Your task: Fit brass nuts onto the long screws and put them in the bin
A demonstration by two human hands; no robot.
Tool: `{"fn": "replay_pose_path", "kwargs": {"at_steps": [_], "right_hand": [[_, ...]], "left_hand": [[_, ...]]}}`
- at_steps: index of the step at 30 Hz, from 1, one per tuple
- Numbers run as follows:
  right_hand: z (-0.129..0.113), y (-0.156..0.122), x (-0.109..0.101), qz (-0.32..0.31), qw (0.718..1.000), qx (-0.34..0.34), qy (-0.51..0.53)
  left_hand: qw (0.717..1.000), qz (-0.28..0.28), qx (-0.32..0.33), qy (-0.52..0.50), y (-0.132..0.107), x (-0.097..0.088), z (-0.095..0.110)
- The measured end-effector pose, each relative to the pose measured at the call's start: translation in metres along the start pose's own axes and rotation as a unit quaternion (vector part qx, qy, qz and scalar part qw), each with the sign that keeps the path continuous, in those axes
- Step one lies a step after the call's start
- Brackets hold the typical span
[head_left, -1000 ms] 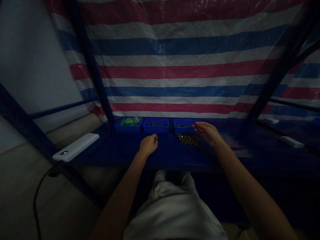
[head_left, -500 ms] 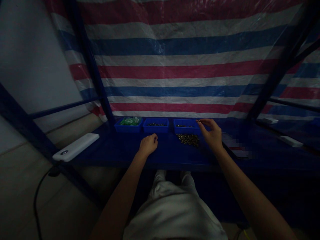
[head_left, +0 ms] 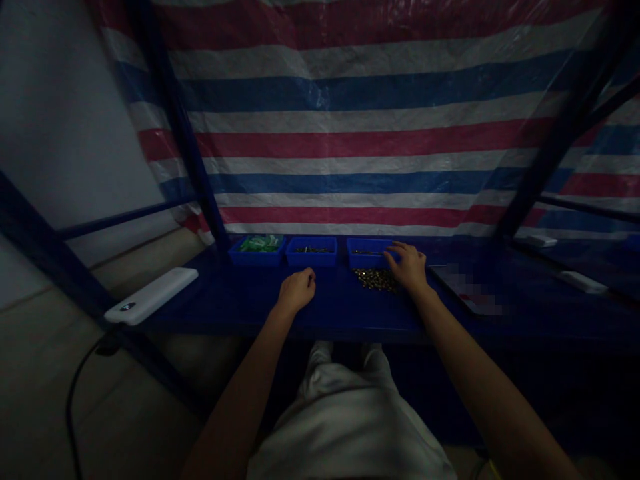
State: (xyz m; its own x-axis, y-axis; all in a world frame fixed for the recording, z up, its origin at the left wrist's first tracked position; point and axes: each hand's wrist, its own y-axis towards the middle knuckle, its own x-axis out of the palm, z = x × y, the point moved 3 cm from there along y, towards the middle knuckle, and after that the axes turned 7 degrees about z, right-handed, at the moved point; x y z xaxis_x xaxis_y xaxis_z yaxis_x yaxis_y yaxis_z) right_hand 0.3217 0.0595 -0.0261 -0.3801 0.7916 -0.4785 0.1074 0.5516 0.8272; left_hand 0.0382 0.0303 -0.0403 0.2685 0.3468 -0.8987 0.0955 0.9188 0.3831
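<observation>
My left hand (head_left: 297,291) rests on the dark blue table (head_left: 240,303) as a loose fist; whether anything is inside it is hidden. My right hand (head_left: 407,267) lies flat with fingers spread at the right edge of a heap of small brassy metal parts (head_left: 374,279), its fingertips by the right blue tray (head_left: 367,251). Beyond the hands stand three small blue trays in a row: the left tray (head_left: 259,250) holds green pieces, the middle tray (head_left: 312,251) and the right one hold a few dark small parts.
A white flat device (head_left: 151,294) lies on the table's left end, a black cable hanging below it. A dark flat slab (head_left: 465,290) lies right of my right hand. Blue frame posts (head_left: 185,147) rise at both sides before a striped tarp (head_left: 350,133).
My right hand came down from above the right tray, swung right, then settled flat beside the heap of metal parts. My left hand stayed still.
</observation>
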Motion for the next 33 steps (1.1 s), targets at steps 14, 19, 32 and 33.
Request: {"fn": "replay_pose_path", "kwargs": {"at_steps": [14,19,32,33], "right_hand": [[0.028,-0.025,-0.02,-0.027,0.996,0.05,0.07],[0.037,-0.034,-0.012,-0.105,0.994,0.037,0.02],[0.042,-0.039,-0.006,-0.156,0.986,0.032,-0.053],[0.042,-0.039,-0.007,-0.152,0.986,0.038,-0.059]], "left_hand": [[1.0,-0.001,0.003,-0.008,-0.001,-0.001,-0.001],[1.0,0.001,0.0,-0.002,-0.001,0.0,-0.002],[1.0,-0.002,-0.002,-0.008,-0.001,-0.002,0.0],[1.0,-0.003,-0.004,-0.009,-0.001,-0.002,0.001]]}}
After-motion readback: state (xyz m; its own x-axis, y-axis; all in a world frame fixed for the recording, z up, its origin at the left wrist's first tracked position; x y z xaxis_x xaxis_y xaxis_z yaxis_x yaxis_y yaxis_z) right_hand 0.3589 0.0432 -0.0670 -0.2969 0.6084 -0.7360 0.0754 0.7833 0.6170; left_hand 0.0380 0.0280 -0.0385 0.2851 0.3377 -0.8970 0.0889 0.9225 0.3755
